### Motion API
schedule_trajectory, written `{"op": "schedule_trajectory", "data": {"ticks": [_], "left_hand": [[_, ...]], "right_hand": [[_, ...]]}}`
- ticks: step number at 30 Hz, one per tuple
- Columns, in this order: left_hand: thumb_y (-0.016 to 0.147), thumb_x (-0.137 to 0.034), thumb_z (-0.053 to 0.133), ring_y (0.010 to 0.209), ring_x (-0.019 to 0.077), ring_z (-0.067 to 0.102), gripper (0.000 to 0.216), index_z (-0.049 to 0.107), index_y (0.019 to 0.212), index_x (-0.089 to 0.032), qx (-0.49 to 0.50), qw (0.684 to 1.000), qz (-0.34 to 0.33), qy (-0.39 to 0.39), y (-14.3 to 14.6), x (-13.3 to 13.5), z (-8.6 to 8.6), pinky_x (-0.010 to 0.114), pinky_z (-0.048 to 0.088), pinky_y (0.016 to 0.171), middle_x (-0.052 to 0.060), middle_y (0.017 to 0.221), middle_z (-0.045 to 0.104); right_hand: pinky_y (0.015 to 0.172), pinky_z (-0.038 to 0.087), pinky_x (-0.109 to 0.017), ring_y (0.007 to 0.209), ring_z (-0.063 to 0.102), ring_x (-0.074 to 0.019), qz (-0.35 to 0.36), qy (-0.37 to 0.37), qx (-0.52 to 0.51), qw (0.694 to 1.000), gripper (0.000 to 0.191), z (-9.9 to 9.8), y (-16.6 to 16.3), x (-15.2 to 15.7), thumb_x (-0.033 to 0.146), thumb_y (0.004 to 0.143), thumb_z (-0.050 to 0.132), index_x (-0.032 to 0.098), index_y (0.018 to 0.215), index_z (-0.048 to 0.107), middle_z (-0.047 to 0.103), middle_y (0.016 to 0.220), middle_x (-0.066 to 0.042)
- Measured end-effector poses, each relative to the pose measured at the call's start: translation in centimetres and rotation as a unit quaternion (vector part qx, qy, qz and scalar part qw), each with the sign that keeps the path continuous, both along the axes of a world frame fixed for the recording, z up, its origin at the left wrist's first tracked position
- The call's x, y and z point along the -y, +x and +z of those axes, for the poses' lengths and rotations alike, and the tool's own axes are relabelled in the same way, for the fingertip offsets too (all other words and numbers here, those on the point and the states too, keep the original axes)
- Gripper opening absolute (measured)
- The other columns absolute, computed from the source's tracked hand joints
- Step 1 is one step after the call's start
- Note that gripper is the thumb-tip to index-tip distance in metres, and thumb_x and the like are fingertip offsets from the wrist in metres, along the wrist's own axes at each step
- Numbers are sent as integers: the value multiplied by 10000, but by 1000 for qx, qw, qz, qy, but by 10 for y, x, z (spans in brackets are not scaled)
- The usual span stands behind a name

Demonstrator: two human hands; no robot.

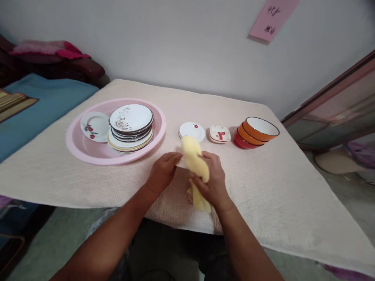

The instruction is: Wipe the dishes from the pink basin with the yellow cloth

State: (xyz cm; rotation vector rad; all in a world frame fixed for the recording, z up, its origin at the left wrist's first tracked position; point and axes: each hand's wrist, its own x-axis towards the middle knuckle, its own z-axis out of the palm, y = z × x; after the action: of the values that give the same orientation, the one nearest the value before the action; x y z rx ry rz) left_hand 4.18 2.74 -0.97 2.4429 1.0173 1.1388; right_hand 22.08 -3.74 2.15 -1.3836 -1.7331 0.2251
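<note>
A pink paper sheet (273, 20) is mounted on the wall (175, 43) in the upper right of the frame, tilted, with dark handwriting on two lines. Upper line (273, 10): digits "45", followed by one further character that cannot be read with certainty. Lower line (270, 29): apparently Chinese characters; the strokes are too small and blurred for a reliable reading. Squarish dish (219, 134), right of the frame's centre: small dark marks accompany a red motif (220, 136); whether these marks are lettering cannot be determined.

Yellow cloth (192, 152) in right hand (215, 181), over pale tablecloth (269, 195)
</note>
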Motion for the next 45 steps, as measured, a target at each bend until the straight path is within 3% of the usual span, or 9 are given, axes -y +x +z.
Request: {"op": "schedule_trajectory", "data": {"ticks": [3, 6, 11, 20, 27, 32, 36, 40, 45], "left_hand": [[822, -117, 475, 916, 197, 620, 233, 632, 990, -153, 7, 1000, 5, 11, -2, -2, -1, 323, 531, 769, 100, 991, 659], [848, -149, 456, 997, 209, 603, 255, 630, 1034, -160, 22, 1000, -2, 10, -3, -3, 1, 344, 515, 833, 116, 1068, 648], [855, -125, 399, 1129, 201, 549, 376, 613, 1156, -195, 51, 999, -11, -1, 0, 0, 7, 390, 425, 1001, 97, 1160, 635], [841, -106, 429, 1148, 191, 542, 378, 630, 1142, -213, 118, 991, -49, -35, -2, 3, 8, 407, 405, 1025, 81, 1164, 641], [878, -188, 475, 1095, 181, 575, 296, 611, 1137, -230, 248, 960, -52, -122, 7, 19, 11, 373, 436, 985, 66, 1148, 644], [880, -268, 496, 1099, 198, 577, 253, 637, 1084, -220, 305, 926, -88, -202, 17, 29, 15, 376, 430, 981, 75, 1137, 650], [886, -278, 484, 1096, 199, 575, 258, 642, 1078, -206, 327, 905, -98, -253, 15, 25, 20, 366, 416, 986, 79, 1128, 652], [867, -288, 510, 1081, 199, 567, 278, 627, 1104, -201, 288, 912, -65, -284, 13, 18, 16, 332, 463, 907, 84, 1151, 627], [836, -223, 540, 1073, 192, 555, 285, 605, 1113, -212, 213, 958, -40, -186, 9, 17, 11, 333, 459, 902, 80, 1139, 612]], "right_hand": [[985, 341, -519, 1186, 407, -317, 53, 11, 139, 989, 540, 0, -11, 2, 328, 729, 615, 233, 1248, 498, 440, 1281, -128], [990, 334, -523, 1210, 384, -315, 34, 8, 158, 987, 570, -6, -11, -1, 236, 723, 590, 246, 1277, 457, 415, 1306, -122], [913, 418, -497, 1116, 451, -286, -16, 33, 88, 995, 531, -20, 0, -6, 215, 745, 581, 256, 1256, 443, 463, 1226, -111], [942, 431, -446, 1095, 520, -254, -3, -13, -125, 992, 467, -32, 12, -8, 294, 739, 634, 231, 1187, 517, 521, 1182, -98], [887, 494, -424, 954, 632, -245, -42, -135, -428, 893, 432, -42, 15, -13, 349, 653, 732, 210, 1045, 617, 671, 1067, -62], [891, 499, -452, 971, 638, -259, -31, -139, -506, 851, 454, -42, 9, -15, 355, 649, 737, 214, 1062, 611, 670, 1095, -62], [889, 494, -442, 928, 643, -244, -70, -101, -475, 871, 412, -43, 9, -14, 337, 627, 757, 195, 995, 636, 686, 1044, -61], [793, 517, -386, 804, 640, -210, -117, -50, -426, 896, 342, -42, 9, -13, 333, 650, 739, 169, 932, 635, 697, 929, -63], [801, 485, -354, 852, 600, -203, -113, 21, -250, 961, 307, -37, 5, -8, 299, 691, 699, 207, 972, 614, 642, 927, -42]]}}
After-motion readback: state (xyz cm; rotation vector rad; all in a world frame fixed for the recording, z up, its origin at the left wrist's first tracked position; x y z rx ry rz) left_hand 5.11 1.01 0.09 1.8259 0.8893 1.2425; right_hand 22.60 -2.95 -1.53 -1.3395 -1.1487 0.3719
